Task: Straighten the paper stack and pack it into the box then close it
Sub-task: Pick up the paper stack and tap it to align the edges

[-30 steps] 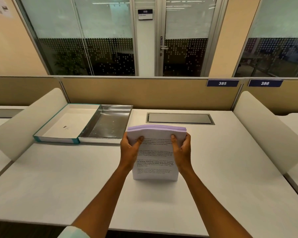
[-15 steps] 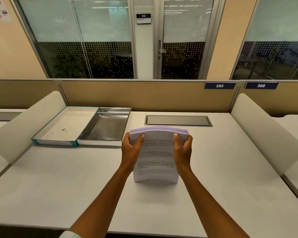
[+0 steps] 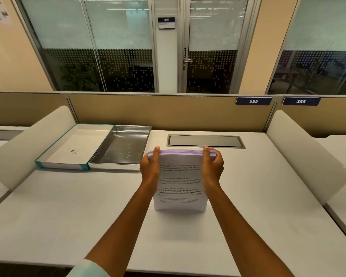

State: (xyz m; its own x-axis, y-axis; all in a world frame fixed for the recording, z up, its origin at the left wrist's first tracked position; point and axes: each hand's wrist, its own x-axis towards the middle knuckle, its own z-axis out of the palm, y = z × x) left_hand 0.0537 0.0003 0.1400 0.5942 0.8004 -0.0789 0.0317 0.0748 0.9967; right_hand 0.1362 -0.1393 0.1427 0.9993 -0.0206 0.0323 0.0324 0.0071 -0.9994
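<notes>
A thick paper stack (image 3: pixel 180 182) with printed text on its front sheet stands upright on its bottom edge in the middle of the white desk (image 3: pixel 68 216). My left hand (image 3: pixel 150 168) grips its left side and my right hand (image 3: pixel 213 167) grips its right side, thumbs near the top edge. At the back left lies the open box: a teal-edged white part (image 3: pixel 48 156) and, touching its right side, a shiny silver tray (image 3: pixel 137 134). Both parts are empty.
Rounded white dividers stand at the desk's left (image 3: pixel 28 136) and right (image 3: pixel 308 156). A grey cable hatch (image 3: pixel 206 140) is set in the desk behind the stack. A tan partition (image 3: pixel 168 110) closes the back edge.
My thumbs have slid up from the front sheet to the stack's top edge. The stack stays upright in about the same spot.
</notes>
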